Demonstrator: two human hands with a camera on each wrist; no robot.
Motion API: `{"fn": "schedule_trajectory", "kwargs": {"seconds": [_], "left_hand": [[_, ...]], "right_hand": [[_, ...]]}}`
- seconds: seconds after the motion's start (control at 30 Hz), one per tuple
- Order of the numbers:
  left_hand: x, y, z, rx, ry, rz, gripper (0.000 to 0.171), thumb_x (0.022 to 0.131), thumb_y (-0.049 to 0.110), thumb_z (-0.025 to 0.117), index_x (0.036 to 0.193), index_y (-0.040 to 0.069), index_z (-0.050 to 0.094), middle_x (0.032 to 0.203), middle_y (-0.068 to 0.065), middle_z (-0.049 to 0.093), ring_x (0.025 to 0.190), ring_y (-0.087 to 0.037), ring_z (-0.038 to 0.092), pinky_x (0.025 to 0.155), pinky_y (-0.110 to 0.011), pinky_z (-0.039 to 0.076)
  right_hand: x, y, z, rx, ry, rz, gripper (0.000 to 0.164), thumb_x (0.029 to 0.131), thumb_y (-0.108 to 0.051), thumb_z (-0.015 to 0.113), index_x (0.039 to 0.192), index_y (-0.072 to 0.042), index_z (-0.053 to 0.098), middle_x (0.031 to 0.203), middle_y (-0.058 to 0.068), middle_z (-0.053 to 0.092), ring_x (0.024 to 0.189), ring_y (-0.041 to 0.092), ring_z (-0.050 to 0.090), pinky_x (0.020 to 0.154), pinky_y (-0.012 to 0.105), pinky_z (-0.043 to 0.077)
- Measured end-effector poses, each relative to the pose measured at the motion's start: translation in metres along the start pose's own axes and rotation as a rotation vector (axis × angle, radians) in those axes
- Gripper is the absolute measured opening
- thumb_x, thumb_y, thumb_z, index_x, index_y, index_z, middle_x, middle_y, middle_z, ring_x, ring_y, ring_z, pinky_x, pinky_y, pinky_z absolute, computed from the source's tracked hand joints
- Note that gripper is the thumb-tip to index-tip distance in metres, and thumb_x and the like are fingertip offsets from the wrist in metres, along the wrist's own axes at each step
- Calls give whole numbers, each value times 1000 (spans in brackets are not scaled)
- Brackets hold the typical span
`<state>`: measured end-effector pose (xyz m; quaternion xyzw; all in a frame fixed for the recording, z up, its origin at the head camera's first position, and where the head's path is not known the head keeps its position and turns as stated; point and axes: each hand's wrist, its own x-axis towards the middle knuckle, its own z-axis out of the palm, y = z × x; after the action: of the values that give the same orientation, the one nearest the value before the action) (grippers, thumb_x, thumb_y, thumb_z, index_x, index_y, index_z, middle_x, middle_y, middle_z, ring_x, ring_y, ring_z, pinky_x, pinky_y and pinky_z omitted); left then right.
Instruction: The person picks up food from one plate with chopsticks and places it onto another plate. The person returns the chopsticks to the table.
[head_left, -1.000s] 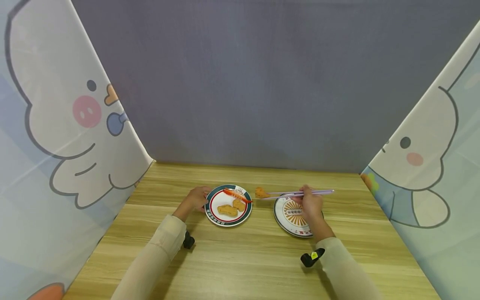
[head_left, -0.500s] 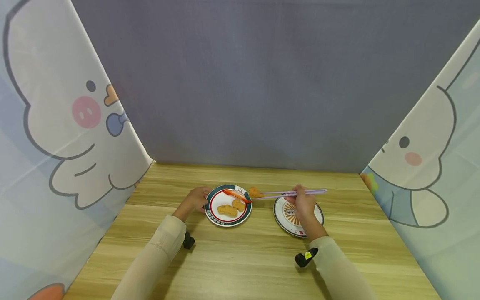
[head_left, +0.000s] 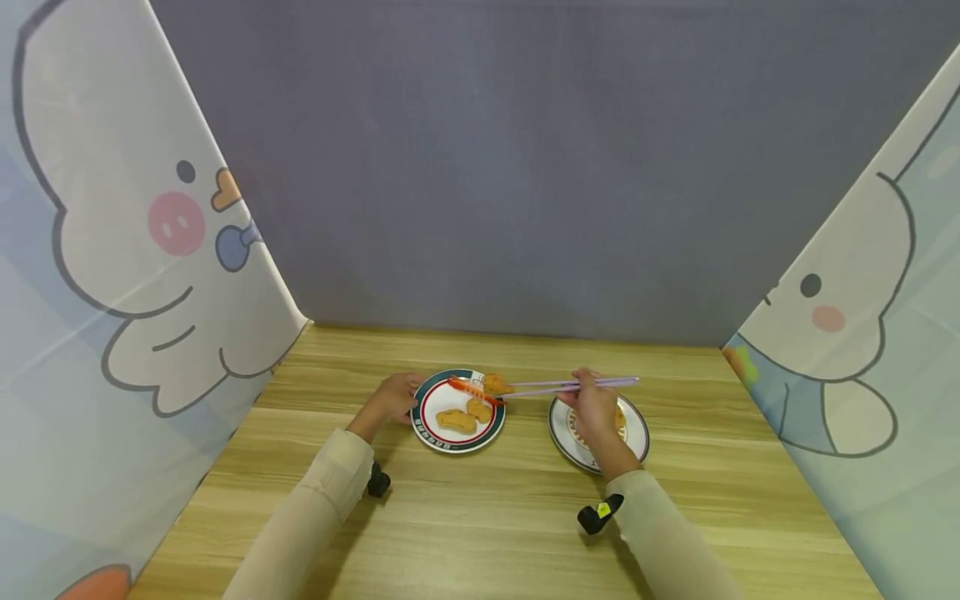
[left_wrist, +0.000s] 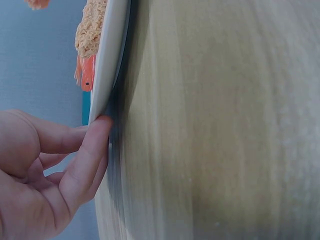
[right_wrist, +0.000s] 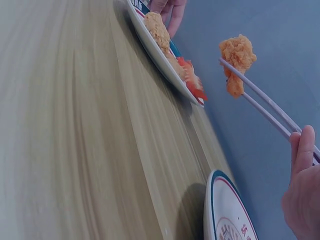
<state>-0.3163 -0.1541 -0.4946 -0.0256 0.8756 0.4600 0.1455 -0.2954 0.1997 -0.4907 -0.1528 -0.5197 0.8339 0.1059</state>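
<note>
My left hand [head_left: 392, 398] pinches the left edge of a green-rimmed plate [head_left: 431, 410], thumb and fingers on its rim in the left wrist view. On that plate lie a red-orange shrimp [head_left: 467, 387] and two breaded pieces, a larger one [head_left: 456, 421] and a smaller one [head_left: 478, 409]. My right hand [head_left: 596, 410] holds a pair of pale purple chopsticks [head_left: 618, 382]. Between their tips is a piece of fried chicken [right_wrist: 236, 55], shaped like a drumstick. It hangs over the plate's far right edge, above the surface in the right wrist view.
A second plate [head_left: 639, 432] with a sunburst print stands under my right hand, partly hidden by it. Both plates rest on a wooden table [head_left: 480, 517]. A grey cloth wall [head_left: 495, 208] closes the back, with cartoon-printed panels at both sides.
My right hand has moved left with the chopsticks, bringing the fried chicken from the gap between the plates to over the left plate's edge. The left hand has stayed on the plate.
</note>
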Motion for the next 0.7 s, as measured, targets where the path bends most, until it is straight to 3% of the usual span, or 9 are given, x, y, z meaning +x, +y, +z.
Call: {"fn": "schedule_trajectory", "kwargs": {"seconds": [0.33,0.53,0.7], "left_hand": [[-1,1,-1,-6,-11,8,51,89,-15,52,139,-1,57,121,-28,60,86,-27,67,62,-36,66],[0,0,-1,4,-11,7,52,90,-14,53,139,-1,57,122,-28,60,86,-27,68,62,-36,66],[1,0,-1,8,-9,13,52,90,-14,53,140,-1,57,122,-28,59,86,-27,68,62,-36,66]], "right_hand": [[-4,10,16,65,-32,-10,15,103,-8,51,96,0,60,61,5,64,44,10,64,45,21,58],[-5,17,24,13,-29,-29,17,104,-9,51,94,-4,63,63,6,64,46,10,65,47,22,59],[-5,23,33,12,-16,-46,18,103,-7,51,104,9,59,63,6,63,50,12,68,48,22,60]]}}
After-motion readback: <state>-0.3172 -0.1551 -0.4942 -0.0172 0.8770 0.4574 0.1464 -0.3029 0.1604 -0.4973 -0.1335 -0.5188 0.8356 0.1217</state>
